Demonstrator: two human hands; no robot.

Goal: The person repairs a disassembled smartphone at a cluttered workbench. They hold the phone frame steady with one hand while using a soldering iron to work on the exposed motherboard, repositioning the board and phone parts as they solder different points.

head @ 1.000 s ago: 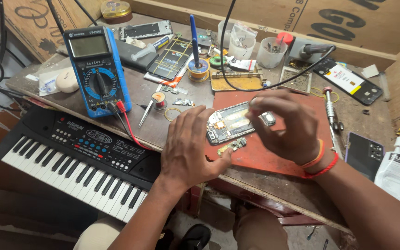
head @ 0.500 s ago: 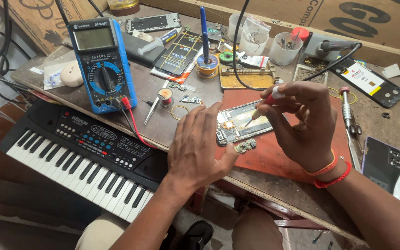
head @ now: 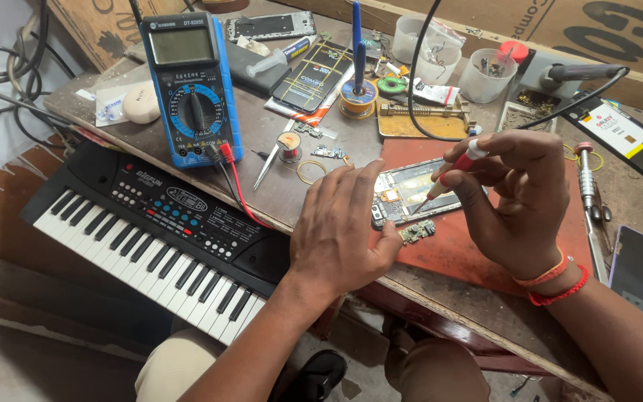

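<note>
Phone (head: 417, 195) with its back off is lying flat on a red work mat (head: 485, 253) at the front edge of the bench, internals exposed. Left hand (head: 344, 227) is resting palm down beside it, fingers spread and fingertips touching the phone's left end, pinning it. Right hand (head: 519, 197) is pinching a small red-and-white precision screwdriver (head: 449, 177) between thumb and fingers, closed tight on the handle, tip pointing down onto the phone's frame. Phone looks light, stiff and fragile with boards bare, likely sliding easily, so best held by the outer edges, not the internals. 1 small loose circuit board (head: 417, 232) is lying on the mat just below the phone. Bench (head: 277, 201) is worn, scratched and cluttered: blue multimeter (head: 191, 89) with red and black leads, solder reel (head: 356, 95), tweezers (head: 271, 162), plastic cups (head: 489, 74), other phones. Black keyboard (head: 150, 231) is sitting lower, in front of the bench. Cardboard is lining the back.
</note>
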